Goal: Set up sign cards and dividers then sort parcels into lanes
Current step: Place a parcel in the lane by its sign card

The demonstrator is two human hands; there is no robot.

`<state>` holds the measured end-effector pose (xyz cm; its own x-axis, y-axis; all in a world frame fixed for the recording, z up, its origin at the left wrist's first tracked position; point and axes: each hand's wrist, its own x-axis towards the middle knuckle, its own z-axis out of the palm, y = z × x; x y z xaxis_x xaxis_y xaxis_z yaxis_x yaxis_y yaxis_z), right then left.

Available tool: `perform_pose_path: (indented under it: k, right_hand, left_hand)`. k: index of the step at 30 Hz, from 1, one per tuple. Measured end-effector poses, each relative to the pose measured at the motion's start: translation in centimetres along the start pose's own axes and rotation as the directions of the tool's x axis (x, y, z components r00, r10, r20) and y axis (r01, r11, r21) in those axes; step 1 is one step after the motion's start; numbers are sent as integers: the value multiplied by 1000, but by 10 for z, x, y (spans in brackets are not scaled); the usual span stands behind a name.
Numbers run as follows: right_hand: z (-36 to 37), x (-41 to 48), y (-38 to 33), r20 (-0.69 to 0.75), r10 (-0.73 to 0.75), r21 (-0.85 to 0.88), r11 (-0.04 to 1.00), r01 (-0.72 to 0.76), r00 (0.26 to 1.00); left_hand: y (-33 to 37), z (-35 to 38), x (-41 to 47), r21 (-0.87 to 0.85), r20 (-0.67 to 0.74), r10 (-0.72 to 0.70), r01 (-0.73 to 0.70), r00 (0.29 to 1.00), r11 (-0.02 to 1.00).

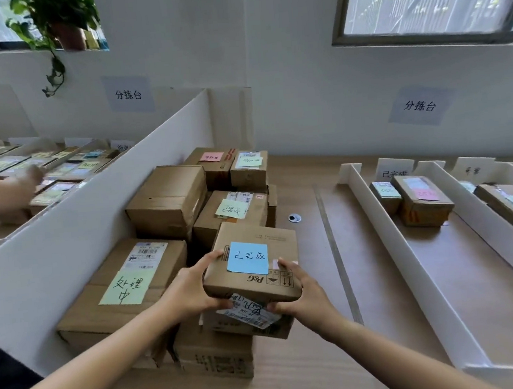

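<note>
Currently: the table [320, 368] is split on the left by a tall white partition [81, 228]. On the right half, long white dividers [406, 252] are laid running away from the person, so lanes are formed. A pile [165, 199] of brown boxes is stacked against the partition.

The parcel [253, 241] is at the pile's near right corner, above a labelled box. Whether it is lifted clear or resting on that box cannot be told. It is gripped from both sides. The left hand [192, 290] has its thumb laid on the top left edge and fingers curled under the near corner. The right hand [301, 292] has its thumb on the top right edge and fingers curled under the near face. A blue note [247, 258] on the lid reads 已完成.

Key relation: the lane [460, 269] between the first two dividers lies right of the parcel and farther back, well apart, with one divider and a strip of table between. Its card [395, 168] appears to carry the same characters. The right hand is nearer that lane, so a carry rightward over the divider is judged next. Two boxes [423, 201] sit at the lane's far end. A drop nearer than them is judged workable.

The parcel top looks near square. Its long axis seems to run away from the person, roughly in line with the lane, but this is not certain.

Hidden or unclear:
- The fingertips under the parcel are hidden.
- The card's lower part is covered.
- The next card's writing is blurred.
- The box in the next lane is cut by the frame edge.
- Another person's hand [32, 179] beyond the partition is too blurred to read.
</note>
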<state>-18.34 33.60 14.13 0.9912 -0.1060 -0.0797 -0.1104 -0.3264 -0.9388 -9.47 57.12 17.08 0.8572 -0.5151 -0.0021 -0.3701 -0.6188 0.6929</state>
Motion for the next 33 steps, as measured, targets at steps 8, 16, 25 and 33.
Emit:
perform_pose_path:
  k: [8, 16, 25, 33]
  right_hand:
    - [-80, -43, 16, -77, -5, -12, 1000, 4, 997]
    - [-179, -107, 37, -214, 1, 10, 1000, 1, 977]
    - [-274, -176, 60, -331, -27, -64, 998, 6, 943]
    - [-334, -204, 78, -433, -45, -95, 995, 4, 900]
  left_hand:
    - [76, 55, 6, -51, 11, 86, -85, 996, 995]
    - [158, 125, 21, -103, 46, 215, -209, 976, 972]
    - [234, 212, 33, -211, 25, 337, -324, 941, 922]
    - [290, 261, 59, -227, 35, 473, -454, 881, 862]
